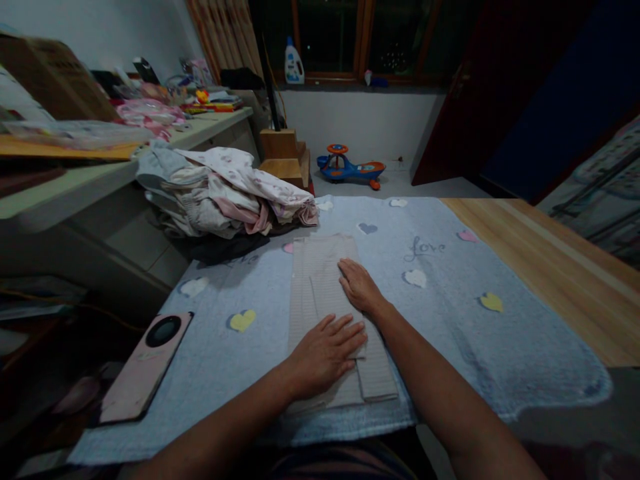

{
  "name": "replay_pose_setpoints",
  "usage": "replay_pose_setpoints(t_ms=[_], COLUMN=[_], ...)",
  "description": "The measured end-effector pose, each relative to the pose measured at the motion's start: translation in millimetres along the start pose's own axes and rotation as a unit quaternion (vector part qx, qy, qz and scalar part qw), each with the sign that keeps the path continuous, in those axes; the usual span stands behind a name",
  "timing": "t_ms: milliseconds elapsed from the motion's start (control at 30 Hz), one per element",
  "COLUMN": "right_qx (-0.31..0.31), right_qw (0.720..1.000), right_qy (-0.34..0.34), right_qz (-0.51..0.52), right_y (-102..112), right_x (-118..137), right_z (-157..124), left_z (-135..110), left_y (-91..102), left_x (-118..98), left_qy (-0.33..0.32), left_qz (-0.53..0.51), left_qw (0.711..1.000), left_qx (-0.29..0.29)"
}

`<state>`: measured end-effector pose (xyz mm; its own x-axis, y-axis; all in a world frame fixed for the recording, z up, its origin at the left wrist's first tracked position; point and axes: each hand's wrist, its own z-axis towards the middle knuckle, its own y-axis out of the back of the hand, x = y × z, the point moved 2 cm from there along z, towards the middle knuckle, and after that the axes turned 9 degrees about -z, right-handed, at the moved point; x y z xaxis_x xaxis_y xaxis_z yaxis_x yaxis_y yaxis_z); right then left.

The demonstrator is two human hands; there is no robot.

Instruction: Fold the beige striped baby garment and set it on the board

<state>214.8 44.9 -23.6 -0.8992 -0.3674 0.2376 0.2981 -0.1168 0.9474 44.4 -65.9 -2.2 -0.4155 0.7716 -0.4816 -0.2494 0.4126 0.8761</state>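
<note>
A folded beige striped garment (325, 267) lies flat in front of me on a light blue blanket (440, 320) patterned with hearts. My left hand (325, 350) rests palm down on its lower part, fingers stretched out toward the right. Farther up, my right hand (361, 287) lies flat along the garment's right edge, with the fingers extended. Neither hand grips the cloth. What kind of garment it is cannot be made out. Both palms hide parts of the folds beneath them.
A heap of crumpled clothes (225, 193) sits at the table's back left. A pink phone (145, 370) lies near the left edge. Bare wooden tabletop (560, 267) shows at right. Beyond the table stand a blue ride-on toy (350, 170) and a cluttered desk (215, 127).
</note>
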Motion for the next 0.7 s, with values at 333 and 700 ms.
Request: replay_pose_setpoints(t_ms=[333,700], right_qx=[0.049,0.036], right_qw=[0.996,0.997], right_qy=[-0.039,-0.045], right_qz=[-0.07,-0.055], right_y=[7.4,8.1], right_x=[7.2,6.6], right_z=[-0.6,-2.8], left_z=[-2.9,41.2], left_y=[27.4,30.0], left_x=[-4.5,85.9], left_qy=[-0.041,0.179], left_qz=[-0.127,0.083], left_qw=[0.989,0.965], left_qx=[-0.057,-0.172])
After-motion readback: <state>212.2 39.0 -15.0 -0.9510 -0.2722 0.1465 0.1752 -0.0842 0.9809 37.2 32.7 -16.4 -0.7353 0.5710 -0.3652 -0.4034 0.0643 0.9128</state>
